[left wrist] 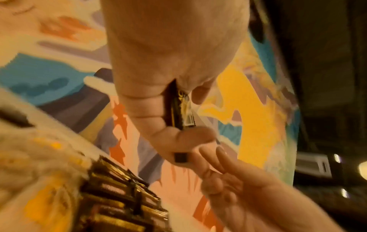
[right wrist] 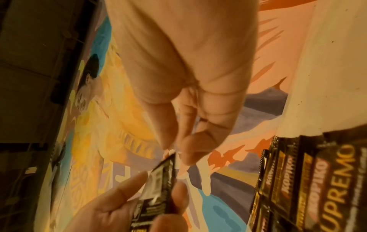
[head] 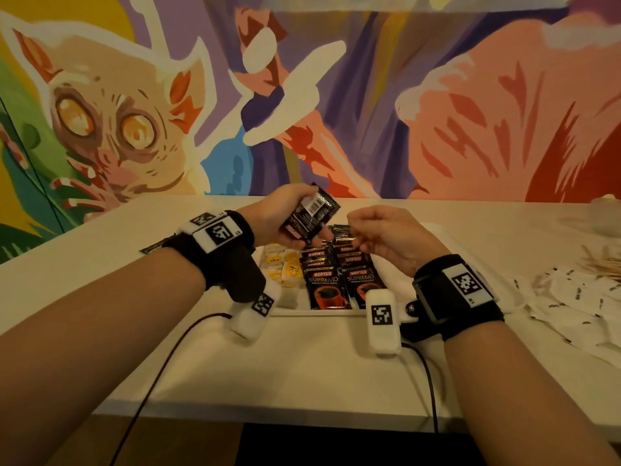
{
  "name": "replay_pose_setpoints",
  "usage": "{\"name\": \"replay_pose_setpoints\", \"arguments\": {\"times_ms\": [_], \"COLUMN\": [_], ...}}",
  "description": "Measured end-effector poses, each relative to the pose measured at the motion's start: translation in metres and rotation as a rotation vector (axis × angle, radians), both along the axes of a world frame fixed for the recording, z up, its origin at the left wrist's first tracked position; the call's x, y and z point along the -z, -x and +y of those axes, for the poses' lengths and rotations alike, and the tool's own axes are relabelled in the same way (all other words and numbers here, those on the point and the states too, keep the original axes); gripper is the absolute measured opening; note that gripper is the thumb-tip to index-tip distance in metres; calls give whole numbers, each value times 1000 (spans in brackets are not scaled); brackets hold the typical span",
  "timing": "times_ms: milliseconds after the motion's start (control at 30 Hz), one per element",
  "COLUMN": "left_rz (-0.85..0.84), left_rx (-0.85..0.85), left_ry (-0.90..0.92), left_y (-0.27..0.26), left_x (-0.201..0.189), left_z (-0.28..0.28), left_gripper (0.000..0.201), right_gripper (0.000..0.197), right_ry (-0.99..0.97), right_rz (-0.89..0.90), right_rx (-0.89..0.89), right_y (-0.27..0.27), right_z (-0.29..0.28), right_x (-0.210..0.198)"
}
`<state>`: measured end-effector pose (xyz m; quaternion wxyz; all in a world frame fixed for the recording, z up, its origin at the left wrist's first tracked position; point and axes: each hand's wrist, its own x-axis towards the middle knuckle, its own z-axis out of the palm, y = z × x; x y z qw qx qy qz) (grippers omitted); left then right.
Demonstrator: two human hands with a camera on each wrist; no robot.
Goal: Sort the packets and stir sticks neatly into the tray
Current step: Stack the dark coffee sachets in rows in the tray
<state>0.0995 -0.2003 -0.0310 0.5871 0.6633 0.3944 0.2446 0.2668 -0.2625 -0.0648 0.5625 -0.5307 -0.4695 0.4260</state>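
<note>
Bare table (head: 302,364) before packed tray (head: 316,312)

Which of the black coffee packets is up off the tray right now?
The black coffee packet gripped in the left hand, barcode side showing; the others lie in rows in the tray.

black-and-red coffee packets (head: 327,287), yellow-and-white tea sachets (head: 284,269), white table (head: 302,364), multicoloured mural (head: 336,95).
</note>
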Motion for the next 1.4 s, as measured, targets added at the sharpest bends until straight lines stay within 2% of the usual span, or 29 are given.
{"name": "replay_pose_setpoints", "arguments": {"times_ms": [67,167,300,400,500,600,667,733,800,900,967,1033,1133,1233,1333,1400], "left_rz": [-117,-105,-127,-225,-254,-264,-176,-90,-37,47,141,283,530,722,893,1035], "left_rx": [58,87,114,66,-9,-124,-123,-80,-31,52,73,43,102,356,561,628], "left_ry": [121,147,189,263,138,-117,-284,-376,-412,-466,-542,-642,-707,-787,-810,-845], "left_y": [1,-2,-7,-8,-11,-11,-10,-11,-12,-17,-22,-25,-20,-15,-18,-22], "left_x": [-1,2,8,6,2,-2,-5,-8,-12,-16,-14,-10,-6,-2,3,8], "left_z": [-7,-13,-15,-19,-16,-8,-5,-4,-4,-8,-12,-12,-7,-13,-24,-28], "left_gripper": [36,37,48,35,46,61,65,65,67,67,58,44,29,47,70,77], "right_gripper": [8,10,13,22,30,33,29,21,10,19,10,8,10,18,18,19], "right_ry": [-59,-104,-128,-192,-241,-190,-168,-143,-103,-40,-4,34,69,113,177,228], "right_rz": [77,83,43,74,41,109,218,227,133,-88,-183,-235,-139,-1,9,-18], "right_rx": [-59,-123,-84,-44,-27,-37,-39,-44,-86,-169,-142,-39,91,105,54,20], "right_y": [1,3,-1,-7,-9,-9,-10,-11,-11,-13,-17,-26,-41,-53,-58,-57], "right_z": [-2,-4,-4,-4,-5,-8,-10,-10,-10,-9,-10,-10,-11,-13,-17,-18], "right_x": [-3,-3,-2,-1,-3,-7,-9,-10,-9,-6,-5,-5,-6,-6,-6,-4]}}
